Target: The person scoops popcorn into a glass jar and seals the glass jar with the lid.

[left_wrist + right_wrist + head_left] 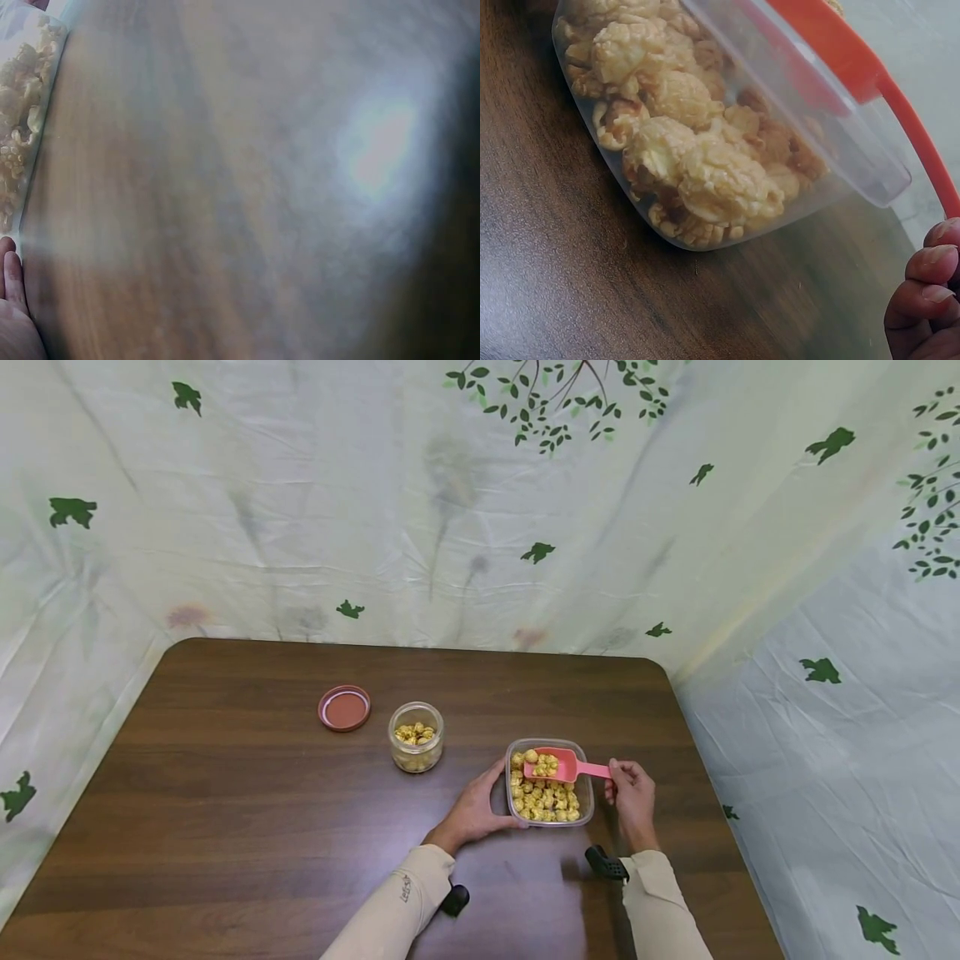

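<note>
While the left hand (472, 812) is gripping the clear rectangular plastic container (590, 791), we're watching the right hand (634, 795) pinching the handle of a pinkish-red plastic scoop (567, 766), carrying golden popcorn (543, 803) over the container's own. Farther left, we're seeing a round clear jar (416, 757) and round red lid (344, 708) sitting on the brown wooden table (225, 802).

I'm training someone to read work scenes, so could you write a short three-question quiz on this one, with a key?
1. Which hand holds the scoop?
2. True or false: the round lid lies on the table, off the glass jar.
3. What does the left hand touch? (a) the jar (b) the plastic container (c) the lid

Key:
1. The right hand.
2. True.
3. (b)
</note>
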### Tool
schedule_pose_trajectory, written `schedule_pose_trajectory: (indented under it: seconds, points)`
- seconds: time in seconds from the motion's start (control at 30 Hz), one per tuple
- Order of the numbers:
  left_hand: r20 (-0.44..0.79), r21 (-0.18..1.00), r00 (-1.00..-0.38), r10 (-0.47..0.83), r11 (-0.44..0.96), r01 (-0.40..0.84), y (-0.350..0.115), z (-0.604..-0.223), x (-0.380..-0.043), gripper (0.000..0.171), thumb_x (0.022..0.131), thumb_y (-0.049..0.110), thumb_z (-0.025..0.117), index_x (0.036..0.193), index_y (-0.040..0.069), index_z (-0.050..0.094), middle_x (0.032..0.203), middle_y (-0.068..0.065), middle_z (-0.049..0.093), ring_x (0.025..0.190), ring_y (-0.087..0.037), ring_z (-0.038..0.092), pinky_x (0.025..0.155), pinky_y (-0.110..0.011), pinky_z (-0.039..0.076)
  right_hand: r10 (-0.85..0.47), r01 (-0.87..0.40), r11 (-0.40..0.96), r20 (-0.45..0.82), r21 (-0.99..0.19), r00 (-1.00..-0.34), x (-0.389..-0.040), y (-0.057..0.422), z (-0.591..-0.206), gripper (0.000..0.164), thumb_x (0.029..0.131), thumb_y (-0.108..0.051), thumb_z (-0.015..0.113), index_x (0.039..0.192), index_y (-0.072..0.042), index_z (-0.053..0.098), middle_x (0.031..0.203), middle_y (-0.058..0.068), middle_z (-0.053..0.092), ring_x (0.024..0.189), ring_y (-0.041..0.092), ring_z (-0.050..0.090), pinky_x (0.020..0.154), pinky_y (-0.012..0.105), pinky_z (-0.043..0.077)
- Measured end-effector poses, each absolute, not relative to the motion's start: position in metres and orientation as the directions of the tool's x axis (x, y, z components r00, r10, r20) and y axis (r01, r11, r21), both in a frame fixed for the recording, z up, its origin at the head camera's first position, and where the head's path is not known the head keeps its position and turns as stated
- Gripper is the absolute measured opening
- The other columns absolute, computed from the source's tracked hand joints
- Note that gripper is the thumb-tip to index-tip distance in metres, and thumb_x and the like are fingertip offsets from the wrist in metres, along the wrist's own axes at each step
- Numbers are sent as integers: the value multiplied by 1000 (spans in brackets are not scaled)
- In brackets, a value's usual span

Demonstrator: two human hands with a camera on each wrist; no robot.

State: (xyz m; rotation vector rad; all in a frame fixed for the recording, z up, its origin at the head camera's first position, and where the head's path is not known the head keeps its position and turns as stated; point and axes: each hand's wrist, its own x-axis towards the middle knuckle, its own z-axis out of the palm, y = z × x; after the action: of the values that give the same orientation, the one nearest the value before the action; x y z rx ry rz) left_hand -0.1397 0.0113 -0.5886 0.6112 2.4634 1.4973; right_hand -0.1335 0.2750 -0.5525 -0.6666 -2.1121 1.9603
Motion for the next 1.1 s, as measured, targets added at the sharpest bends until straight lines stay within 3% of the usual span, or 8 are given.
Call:
schedule_pose_trajectory:
  seconds: [0.67, 1.1]
  points:
    - [60, 873, -898, 436, 414, 259, 6, -585, -139, 109, 64, 36, 90, 150, 6, 30, 149, -17, 39, 136, -32, 38, 111, -45, 32, 420, 174, 23, -148, -985, -896, -135, 270, -542, 21, 99, -20, 54, 95, 0, 53, 64, -2, 53, 54, 9, 47, 46, 22, 41]
    - [55, 883, -898, 436, 398, 247, -4, -583, -138, 114, 62, 36, 91, 152, 6, 27, 140, -19, 49, 132, -33, 43, 109, -48, 34, 415, 162, 35, -133, -986, -900, -137, 268, -533, 25, 100, -24, 53, 97, 1, 52, 65, -2, 53, 53, 9, 47, 47, 23, 41]
